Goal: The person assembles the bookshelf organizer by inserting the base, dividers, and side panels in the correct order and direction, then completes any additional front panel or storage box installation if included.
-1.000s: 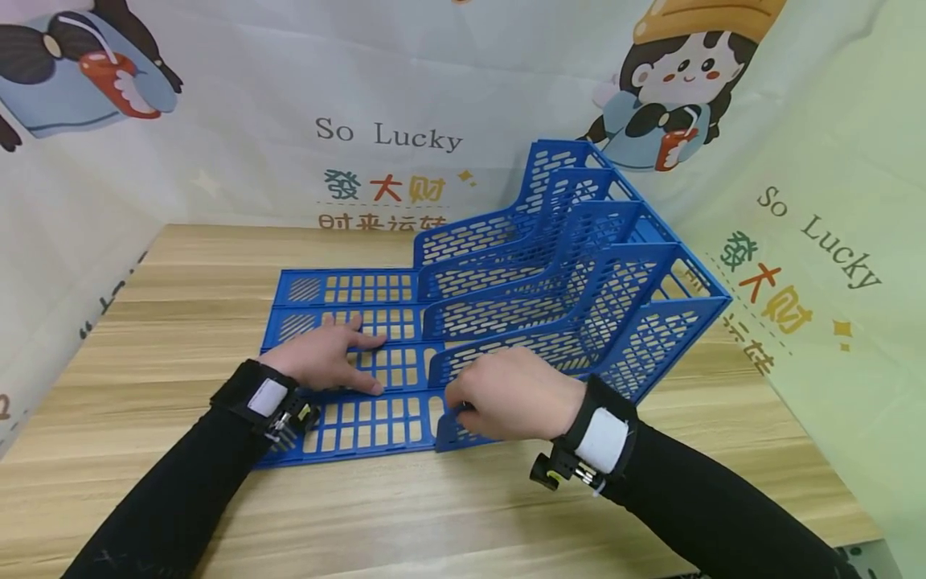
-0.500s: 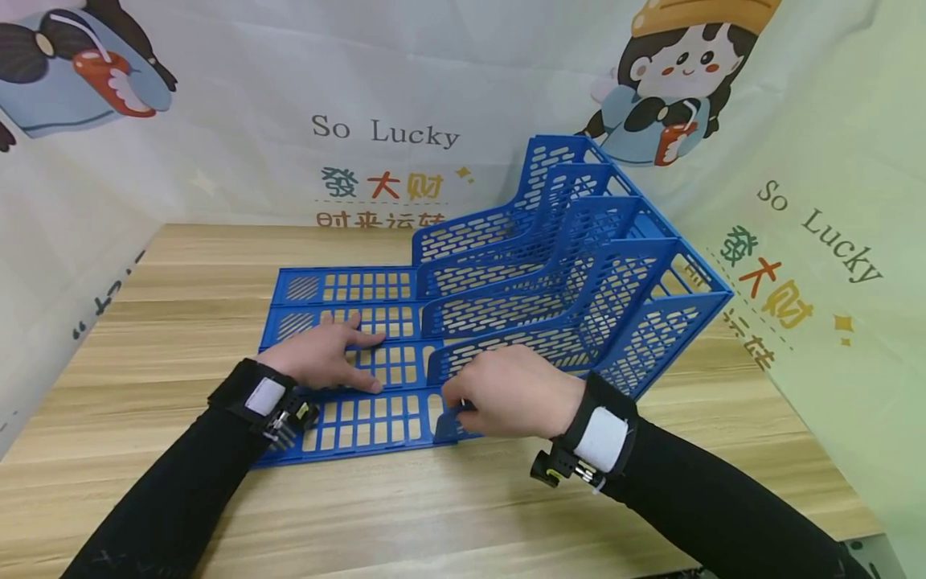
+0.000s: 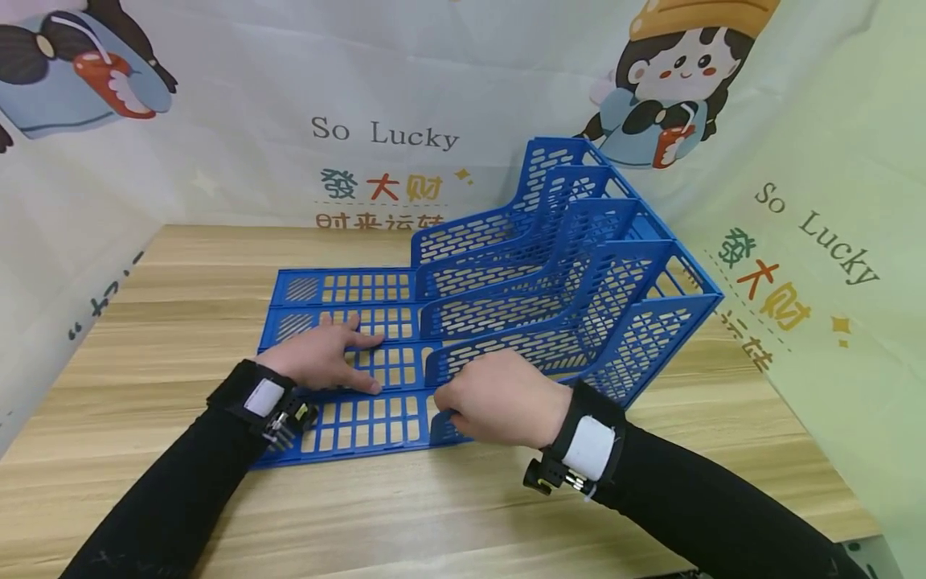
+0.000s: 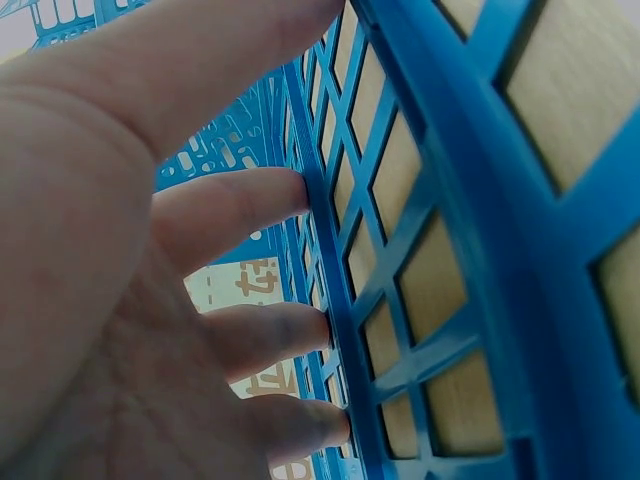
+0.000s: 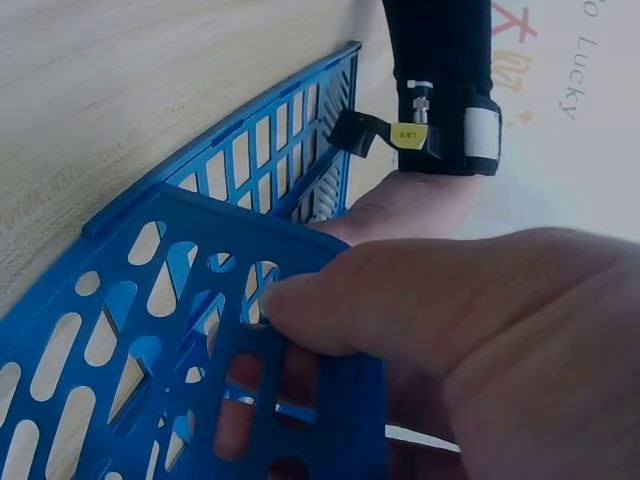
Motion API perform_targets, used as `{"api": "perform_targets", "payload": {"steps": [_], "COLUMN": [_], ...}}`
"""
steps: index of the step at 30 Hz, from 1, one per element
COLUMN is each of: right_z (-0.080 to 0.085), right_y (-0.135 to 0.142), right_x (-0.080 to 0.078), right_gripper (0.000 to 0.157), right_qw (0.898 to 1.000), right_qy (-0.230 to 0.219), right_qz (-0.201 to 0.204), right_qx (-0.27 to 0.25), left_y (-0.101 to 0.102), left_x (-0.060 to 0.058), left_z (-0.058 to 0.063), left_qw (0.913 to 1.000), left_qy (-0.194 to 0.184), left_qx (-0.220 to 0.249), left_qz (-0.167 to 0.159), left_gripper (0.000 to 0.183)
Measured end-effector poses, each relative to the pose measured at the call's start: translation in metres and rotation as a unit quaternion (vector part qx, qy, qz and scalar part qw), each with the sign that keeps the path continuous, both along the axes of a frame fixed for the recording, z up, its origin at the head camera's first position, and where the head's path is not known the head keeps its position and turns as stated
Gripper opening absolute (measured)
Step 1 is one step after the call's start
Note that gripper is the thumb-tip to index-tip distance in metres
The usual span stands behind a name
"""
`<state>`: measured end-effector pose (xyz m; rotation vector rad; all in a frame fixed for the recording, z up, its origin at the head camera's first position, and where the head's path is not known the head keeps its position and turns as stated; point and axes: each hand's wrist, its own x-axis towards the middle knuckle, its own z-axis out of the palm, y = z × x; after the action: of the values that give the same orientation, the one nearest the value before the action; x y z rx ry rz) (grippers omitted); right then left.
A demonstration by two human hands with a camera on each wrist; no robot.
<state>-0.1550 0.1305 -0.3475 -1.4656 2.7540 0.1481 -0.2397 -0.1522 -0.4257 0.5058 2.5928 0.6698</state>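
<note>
A blue plastic file rack [image 3: 622, 257] with slotted upright dividers stands at the right in the head view. Flat lattice base panels [image 3: 272, 326] extend from it to the left on the table. My left hand [image 3: 318, 354] rests on these panels with its fingers spread, and in the left wrist view the fingertips [image 4: 318, 326] touch the lattice bars. With thumb and fingers my right hand [image 3: 502, 400] pinches the front end of the nearest slotted side panel [image 5: 215, 215]. The thumb lies on one face and the fingers show through the slots behind.
The wood-grain tabletop [image 3: 506, 515] surrounds the rack. Printed cloth [image 3: 253, 161] hangs behind and at both sides, close to the rack's back right corner. A small camera [image 3: 550, 474] is strapped to each wrist.
My right hand shifts slightly left with the nearest side panel, whose back right corner also moves left. The left hand stays on the base panels.
</note>
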Motion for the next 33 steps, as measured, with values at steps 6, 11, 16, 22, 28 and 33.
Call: {"api": "perform_targets", "payload": {"steps": [6, 11, 16, 22, 28, 33], "right_z": [0.005, 0.039, 0.082, 0.095, 0.050, 0.003], "right_y": [-0.004, -0.012, -0.026, -0.038, -0.011, 0.039], "right_x": [-0.001, -0.020, -0.057, -0.119, -0.188, -0.243], "right_gripper": [0.008, 0.023, 0.036, 0.053, 0.031, 0.049], "right_qw": [0.999, 0.996, 0.971, 0.934, 0.936, 0.929], "right_qy": [-0.026, -0.039, -0.042, -0.063, -0.103, -0.143], "right_qz": [-0.008, -0.082, -0.226, -0.341, -0.334, -0.309], "right_qx": [0.018, 0.004, -0.058, -0.089, 0.043, 0.143], "left_y": [0.000, 0.006, 0.016, 0.024, 0.003, -0.018], "left_x": [0.003, 0.005, 0.005, 0.009, 0.010, 0.007], "left_z": [-0.004, -0.007, -0.006, -0.005, -0.001, 0.001], "left_qw": [1.0000, 0.9998, 0.9993, 0.9991, 0.9986, 0.9970], "left_qy": [-0.008, 0.005, 0.017, 0.010, 0.035, 0.014], "left_qx": [-0.001, -0.006, -0.009, -0.002, -0.017, -0.071], "left_qz": [0.002, -0.019, -0.033, -0.041, -0.035, -0.027], "left_gripper": [0.085, 0.084, 0.084, 0.089, 0.116, 0.130]}}
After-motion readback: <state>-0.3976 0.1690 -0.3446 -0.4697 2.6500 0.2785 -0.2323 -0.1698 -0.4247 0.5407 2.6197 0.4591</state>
